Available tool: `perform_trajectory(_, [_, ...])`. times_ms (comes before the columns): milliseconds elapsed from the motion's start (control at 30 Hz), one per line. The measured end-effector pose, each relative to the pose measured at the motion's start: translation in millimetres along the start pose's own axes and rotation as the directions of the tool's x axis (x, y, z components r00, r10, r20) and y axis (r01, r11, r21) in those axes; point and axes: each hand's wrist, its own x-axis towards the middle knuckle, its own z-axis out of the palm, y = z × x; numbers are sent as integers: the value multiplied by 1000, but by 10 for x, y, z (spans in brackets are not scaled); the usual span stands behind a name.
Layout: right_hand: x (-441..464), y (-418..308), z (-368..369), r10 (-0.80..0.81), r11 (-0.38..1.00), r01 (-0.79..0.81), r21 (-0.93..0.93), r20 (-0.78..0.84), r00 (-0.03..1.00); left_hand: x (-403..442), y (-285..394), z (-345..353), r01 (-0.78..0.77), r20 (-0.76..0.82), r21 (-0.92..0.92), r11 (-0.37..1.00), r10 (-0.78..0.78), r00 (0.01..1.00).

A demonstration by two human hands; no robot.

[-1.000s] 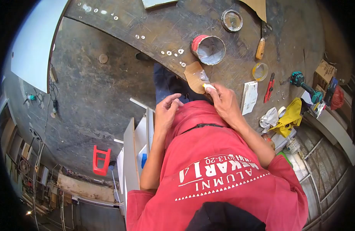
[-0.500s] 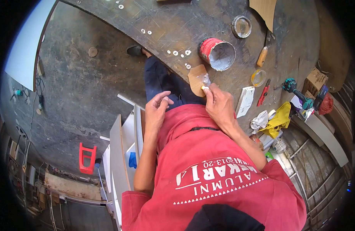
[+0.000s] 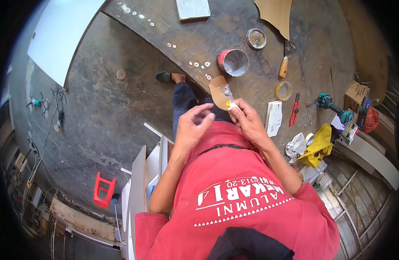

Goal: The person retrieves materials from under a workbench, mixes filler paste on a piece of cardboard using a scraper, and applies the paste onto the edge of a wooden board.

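Nearer you than the tin (image 3: 235, 65) and to its left, your left hand (image 3: 190, 131) is empty, half open, perhaps kept free to help. The card (image 3: 217, 92) sits just on your side of the tin, likely for easy reach; beyond its near end, your right hand (image 3: 250, 122) pinches a yellow-tipped piece (image 3: 229, 104), seemingly for fine control.

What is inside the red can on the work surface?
Greyish-white material shows through the open mouth of the red can. Whatever lies beneath that material is covered, so its depth cannot be told.
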Motion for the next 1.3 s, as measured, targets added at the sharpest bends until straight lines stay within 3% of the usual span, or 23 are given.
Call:
perform_trajectory(67, [-126, -162, 137, -65, 995, 60, 79, 65, 996, -36, 116, 205, -320, -1, 0, 947, 320, 947])
perform_trajectory(100, [-174, -166, 184, -113, 983, 94, 155, 121, 986, -80, 164, 273, -330, -1, 15, 944, 330, 944])
perform_trajectory(167, [-230, -129, 169, -164, 972, 125, 198, 194, 967, -172, 242, 355, -180, -3, -190, 965, 183, 983])
perform_trajectory(233, [-345, -243, 225, -113, 982, 85, 170, 158, 981, -219, 225, 371, -211, -34, -139, 968, 208, 978])
perform_trajectory(300, [-367, -164, 194, -121, 976, 86, 199, 173, 977, -300, 330, 399, -228, -89, -266, 937, 211, 973])
perform_trajectory(367, [-369, -88, 174, -277, 961, 276, 26, 161, 947, -376, 379, 420, -216, -89, -272, 938, 199, 976])
perform_trajectory(433, [-396, -48, 165, -328, 944, 328, 25, 153, 932, -432, 382, 447, -166, -42, -350, 922, 162, 986])
perform_trajectory(500, [-431, -9, 178, -377, 925, 378, 21, 146, 915, -509, 396, 517, -191, -47, -302, 934, 186, 981])
perform_trajectory(567, [-503, 45, 203, -416, 902, 399, 164, 82, 906, -573, 354, 591, -213, -47, -261, 942, 208, 977])
perform_trajectory(633, [-577, 84, 204, -439, 893, 429, 134, 61, 896, -593, 243, 634, -429, -118, 52, 902, 433, 894])
perform_trajectory(667, [-604, 100, 203, -454, 888, 448, 100, 41, 890, -626, 300, 684, -499, -131, 107, 860, 510, 850])
perform_trajectory(767, [-633, 137, 198, -517, 829, 499, 253, 5, 856, -680, 450, 768, -528, -106, 150, 836, 544, 832])
perform_trajectory(900, [-668, 166, 226, -570, 797, 566, 212, -44, 820, -658, 512, 797, -580, -84, 142, 802, 594, 800])
perform_trajectory(1000, [-697, 216, 253, -577, 779, 552, 296, -6, 817, -697, 616, 804, -662, -40, 411, 626, 739, 673])
perform_trajectory(1200, [-600, 280, 275, -651, 709, 595, 378, 28, 758, -669, 613, 777, -731, 16, 470, 494, 824, 567])
perform_trajectory(1300, [-619, 182, 262, -602, 758, 543, 362, 66, 796, -623, 593, 740, -755, 21, 476, 451, 852, 523])
